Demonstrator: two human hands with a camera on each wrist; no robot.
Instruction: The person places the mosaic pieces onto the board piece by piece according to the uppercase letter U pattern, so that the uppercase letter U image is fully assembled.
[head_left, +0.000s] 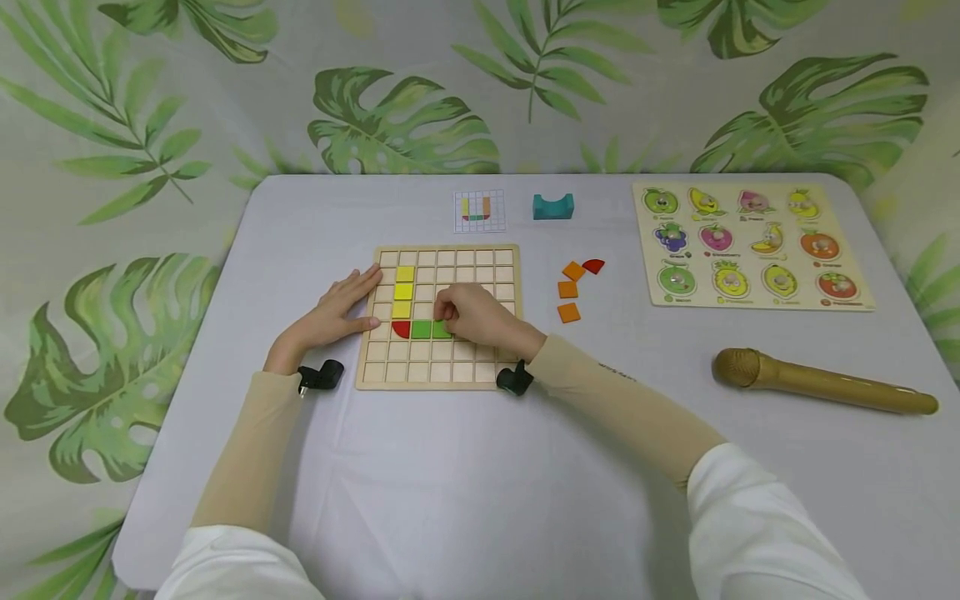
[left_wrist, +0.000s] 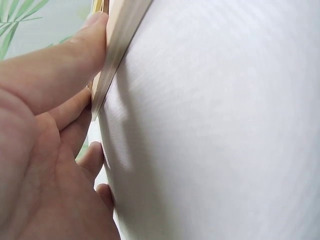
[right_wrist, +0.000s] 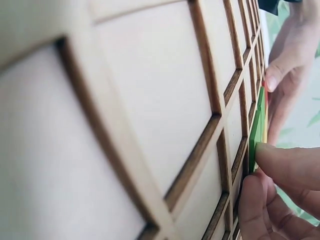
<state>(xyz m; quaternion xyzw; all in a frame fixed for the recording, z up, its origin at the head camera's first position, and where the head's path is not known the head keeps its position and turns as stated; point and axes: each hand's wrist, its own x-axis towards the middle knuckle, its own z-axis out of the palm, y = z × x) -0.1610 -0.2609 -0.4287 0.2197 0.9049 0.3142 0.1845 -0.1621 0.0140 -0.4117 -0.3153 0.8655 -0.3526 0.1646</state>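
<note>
Centrally, square pale wooden grid board [head_left: 420, 372]: lies flat on the white-covered table [head_left: 420, 492], at the middle of the head frame.
Three yellow square tiles [head_left: 402, 291]: stand in one column of cells, left of the frame's centre.
Red quarter-round tile [head_left: 401, 330]: sits directly below that column.
Two green square tiles [head_left: 422, 330]: continue the red one's row toward the right.
Right hand [head_left: 480, 317]: fingers bent, thumb and fingertips closed on the right-hand green tile, just below mid-frame; the right wrist view shows the thumb against its edge.
Left hand [head_left: 333, 312]: spread wide with fingers fairly straight, thumb and fingertips touching the board's left edge, nothing grasped.
Loose pieces: three orange square tiles [head_left: 567, 290] and a second red quarter-round tile [head_left: 593, 266], right of the board.
Small white card [head_left: 480, 211]: upper centre, printed with a coloured U on a grid.
Teal notched block [head_left: 552, 207]: just right of the card.
Pale fruit-picture board [head_left: 716, 287]: upper right.
Brown microphone-shaped object [head_left: 825, 383]: slanting at the right.
</note>
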